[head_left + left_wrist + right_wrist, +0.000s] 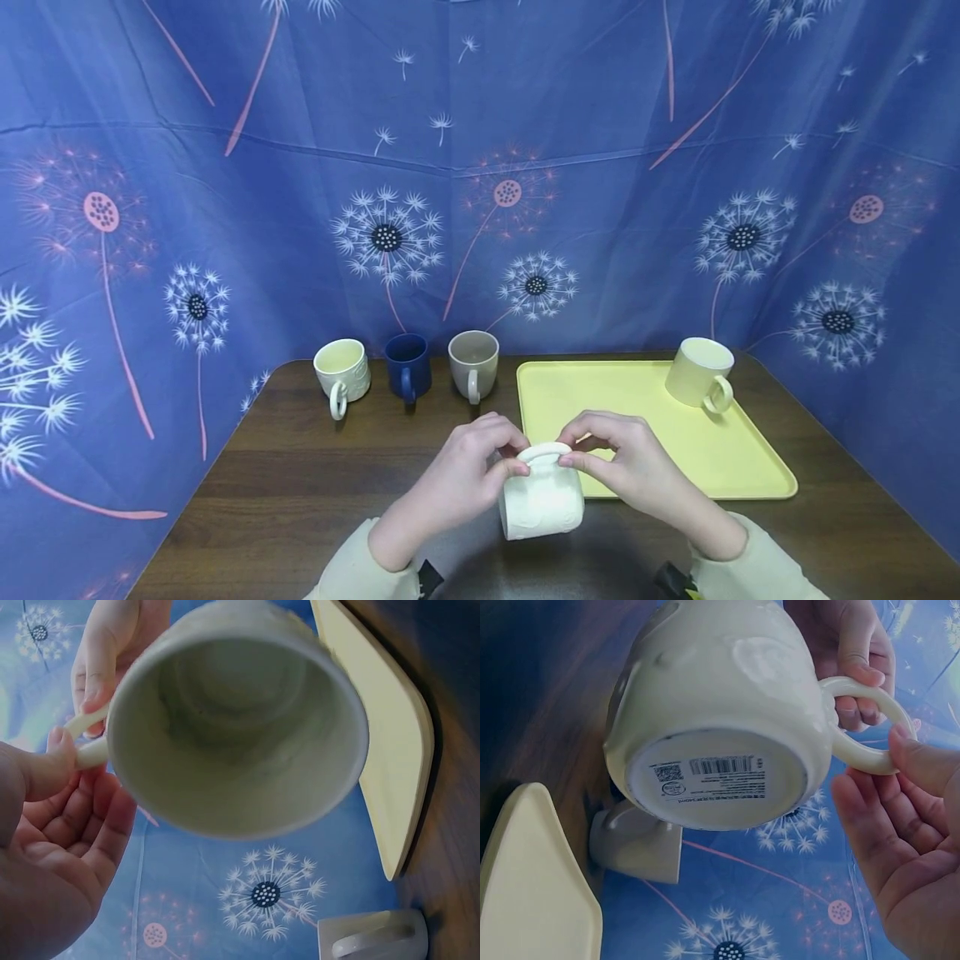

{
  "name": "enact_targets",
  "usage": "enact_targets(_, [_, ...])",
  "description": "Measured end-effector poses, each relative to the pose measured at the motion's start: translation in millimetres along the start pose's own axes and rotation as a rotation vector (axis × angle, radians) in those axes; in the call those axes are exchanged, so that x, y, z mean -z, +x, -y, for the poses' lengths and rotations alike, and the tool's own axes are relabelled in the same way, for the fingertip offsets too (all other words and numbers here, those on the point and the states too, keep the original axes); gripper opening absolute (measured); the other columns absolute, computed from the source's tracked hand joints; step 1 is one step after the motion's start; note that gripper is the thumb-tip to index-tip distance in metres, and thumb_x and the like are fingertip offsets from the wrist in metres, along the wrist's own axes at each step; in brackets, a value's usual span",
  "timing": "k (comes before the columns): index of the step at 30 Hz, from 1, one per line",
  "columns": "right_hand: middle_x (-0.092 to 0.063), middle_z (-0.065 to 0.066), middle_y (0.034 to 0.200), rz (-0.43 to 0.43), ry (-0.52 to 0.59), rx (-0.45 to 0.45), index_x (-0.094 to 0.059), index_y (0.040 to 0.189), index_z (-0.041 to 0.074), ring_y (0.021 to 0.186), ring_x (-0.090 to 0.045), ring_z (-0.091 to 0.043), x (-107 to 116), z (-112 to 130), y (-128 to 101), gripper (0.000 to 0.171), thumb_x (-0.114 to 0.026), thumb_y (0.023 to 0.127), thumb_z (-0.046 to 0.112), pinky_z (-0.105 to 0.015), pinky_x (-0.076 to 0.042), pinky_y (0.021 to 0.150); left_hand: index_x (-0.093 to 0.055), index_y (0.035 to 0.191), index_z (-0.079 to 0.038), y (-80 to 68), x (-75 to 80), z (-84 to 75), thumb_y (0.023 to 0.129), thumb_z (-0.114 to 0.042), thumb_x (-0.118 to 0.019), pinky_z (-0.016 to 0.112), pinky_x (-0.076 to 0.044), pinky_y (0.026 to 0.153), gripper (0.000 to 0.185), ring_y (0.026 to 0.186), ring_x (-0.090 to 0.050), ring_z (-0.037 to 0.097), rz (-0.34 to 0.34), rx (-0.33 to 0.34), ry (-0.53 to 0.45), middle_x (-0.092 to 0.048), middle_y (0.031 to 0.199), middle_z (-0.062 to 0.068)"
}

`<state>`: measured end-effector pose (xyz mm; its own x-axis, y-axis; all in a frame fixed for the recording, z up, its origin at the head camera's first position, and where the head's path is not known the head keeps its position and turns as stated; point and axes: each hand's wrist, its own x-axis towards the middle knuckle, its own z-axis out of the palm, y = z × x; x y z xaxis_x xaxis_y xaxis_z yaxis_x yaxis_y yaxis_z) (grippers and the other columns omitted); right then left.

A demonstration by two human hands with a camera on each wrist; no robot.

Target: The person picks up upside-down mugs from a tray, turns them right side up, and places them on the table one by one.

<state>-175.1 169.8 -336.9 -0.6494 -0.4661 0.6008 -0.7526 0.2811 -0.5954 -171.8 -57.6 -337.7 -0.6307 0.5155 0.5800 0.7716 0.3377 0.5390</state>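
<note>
dark wood surface (300,492) before a blue dandelion backdrop (480,167). both hands pinch a white mug's (542,500) handle — left hand (468,467), right hand (626,462). its mouth faces left, hidden from the head view.

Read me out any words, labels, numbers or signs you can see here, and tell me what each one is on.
White sticker on the underside of the white mug, held on its side by its handle between left hand and right hand: a square code, a barcode and several lines of small print, all too small and blurred to read.
No other text shows: none on the yellow tray, the table's mugs or the blue dandelion cloth.
</note>
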Motion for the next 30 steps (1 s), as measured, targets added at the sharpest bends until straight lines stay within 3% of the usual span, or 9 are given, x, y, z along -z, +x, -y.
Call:
enact_targets(5, [-0.066,0.005,0.084,-0.039,0.016,-0.003,-0.066,0.088,0.017,0.078,-0.063,-0.006,-4,2,-3,0.023,-0.076,0.075,0.001,-0.025,-0.056,0.065,-0.065,0.086,-0.01,-1.3,1.4,0.6,0.081,-0.009,-0.073,0.019,-0.05,0.07,0.009,0.078,-0.055,0.005,0.012,0.022,-0.029,-0.061,0.081,-0.005])
enact_targets(11, [-0.067,0.002,0.083,-0.122,-0.04,0.016,-0.066,0.089,0.016,0.078,-0.062,-0.006,-9,4,-7,0.026,-0.078,0.072,0.001,-0.021,-0.055,0.061,-0.067,0.089,-0.01,-4.0,-1.6,3.5,0.082,-0.01,-0.072,0.021,-0.051,0.071,0.009,0.079,-0.056,0.004,-0.017,0.034,-0.041,-0.064,0.084,-0.005])
enact_targets(20, [-0.068,0.004,0.081,-0.215,-0.06,-0.073,-0.067,0.085,0.018,0.077,-0.062,-0.004,-16,10,-10,0.025,-0.079,0.072,0.001,-0.021,-0.054,0.056,-0.068,0.093,-0.01,-6.8,-10.3,4.5,0.078,-0.013,-0.076,0.02,-0.051,0.069,0.017,0.077,-0.058,0.007,-0.153,0.033,-0.007,-0.065,0.086,-0.003])
enact_targets(27, [-0.068,0.0,0.081,-0.263,-0.027,-0.091,-0.067,0.085,0.016,0.073,-0.064,-0.005,-21,10,-11,0.025,-0.078,0.071,-0.003,-0.021,-0.053,0.053,-0.068,0.092,-0.01,-4.1,-16.1,2.0,0.075,-0.009,-0.078,0.023,-0.053,0.065,0.02,0.075,-0.059,0.009,-0.243,0.113,-0.008,-0.065,0.085,-0.003])
enact_targets(30, [-0.068,0.001,0.08,-0.262,-0.01,-0.128,-0.067,0.084,0.016,0.071,-0.065,-0.005,-22,12,-11,0.023,-0.078,0.072,0.0,-0.022,-0.053,0.053,-0.068,0.089,-0.01,-3.3,-18.1,3.8,0.075,-0.008,-0.078,0.022,-0.052,0.063,0.017,0.073,-0.058,0.008,-0.272,0.116,-0.001,-0.065,0.083,-0.003])
